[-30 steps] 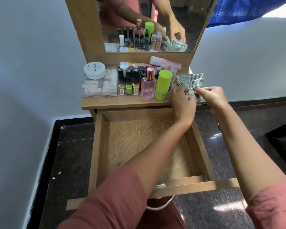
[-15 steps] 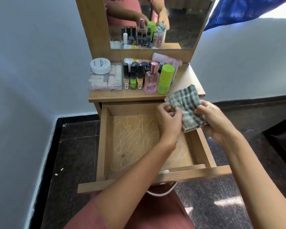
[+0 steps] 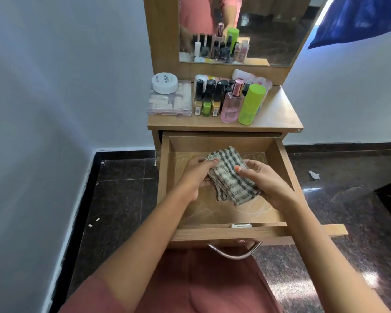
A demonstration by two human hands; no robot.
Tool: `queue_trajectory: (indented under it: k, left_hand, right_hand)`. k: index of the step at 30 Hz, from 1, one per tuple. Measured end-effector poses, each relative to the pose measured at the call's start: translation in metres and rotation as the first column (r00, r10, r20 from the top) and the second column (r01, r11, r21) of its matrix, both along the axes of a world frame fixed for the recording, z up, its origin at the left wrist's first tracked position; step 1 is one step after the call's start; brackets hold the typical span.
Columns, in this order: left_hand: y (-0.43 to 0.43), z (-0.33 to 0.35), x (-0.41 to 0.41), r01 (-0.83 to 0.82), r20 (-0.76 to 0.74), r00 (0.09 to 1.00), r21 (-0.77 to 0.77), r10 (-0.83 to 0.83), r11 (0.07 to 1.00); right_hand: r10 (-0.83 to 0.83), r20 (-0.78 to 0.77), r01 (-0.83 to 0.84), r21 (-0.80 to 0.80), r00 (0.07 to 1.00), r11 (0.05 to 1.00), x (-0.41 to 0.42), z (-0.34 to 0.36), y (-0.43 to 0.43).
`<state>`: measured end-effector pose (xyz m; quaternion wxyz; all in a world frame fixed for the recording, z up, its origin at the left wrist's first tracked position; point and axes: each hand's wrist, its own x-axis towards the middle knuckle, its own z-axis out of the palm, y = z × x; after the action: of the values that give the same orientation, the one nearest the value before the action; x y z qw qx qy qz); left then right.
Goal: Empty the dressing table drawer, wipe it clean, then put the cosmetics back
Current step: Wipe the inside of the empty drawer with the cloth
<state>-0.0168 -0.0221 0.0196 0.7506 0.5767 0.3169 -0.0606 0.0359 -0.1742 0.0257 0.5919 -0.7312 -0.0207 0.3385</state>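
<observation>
The cloth (image 3: 231, 177), a folded grey-and-white checked rag, sits between the two hands, inside the open drawer (image 3: 288, 170) and toward its far half. Whether it touches the drawer floor cannot be told. The left hand (image 3: 195, 177) grips the cloth's left edge, thumb on top and fingers curled under it. The right hand (image 3: 266, 180) holds the right side, thumb pressed on the upper face and fingers wrapped beneath the near right corner. Both hands are closed on the cloth, neither spread wide.

The drawer is pulled well out toward the person and holds nothing but the cloth and the hands. Its wooden floor shows pale scribbled marks. A metal handle (image 3: 235, 253) hangs at the near front.

On the tabletop (image 3: 278, 114) above and beyond the drawer stand the cosmetics. A clear case (image 3: 169, 105) lies at the left with a white round jar (image 3: 164, 83) on top. Right of it are three nail polish bottles (image 3: 207, 98) in a row with black caps, then a pink perfume bottle (image 3: 231, 105) and a green can (image 3: 251, 105) touching it on the right. More tubes and bottles crowd behind, against the mirror (image 3: 269, 30), which reflects them. The right part of the tabletop is bare.
</observation>
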Motion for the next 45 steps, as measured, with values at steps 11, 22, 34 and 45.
queue_trajectory:
  k: [11,22,34,45]
  left_hand:
    - [0.026,-0.02,-0.001,0.028,0.004,0.999,0.568,-0.037,0.823]
    - [0.056,-0.027,-0.01,-0.062,0.1,0.986,0.96,-0.13,0.272]
    - [0.063,-0.039,-0.014,0.097,-0.056,0.987,0.957,-0.153,0.275]
    - [0.064,-0.044,-0.013,0.06,-0.01,0.988,0.943,-0.152,0.326]
  right_hand:
    - [0.257,0.34,-0.012,-0.584,0.905,0.812,-0.003,-0.028,0.042]
    - [0.735,0.396,-0.117,-0.835,0.55,0.537,-0.014,-0.037,0.051]
    - [0.847,0.258,-0.2,-0.902,0.464,0.384,-0.017,-0.074,0.073]
    - [0.634,0.426,0.041,-0.848,0.645,0.528,-0.01,-0.08,0.117]
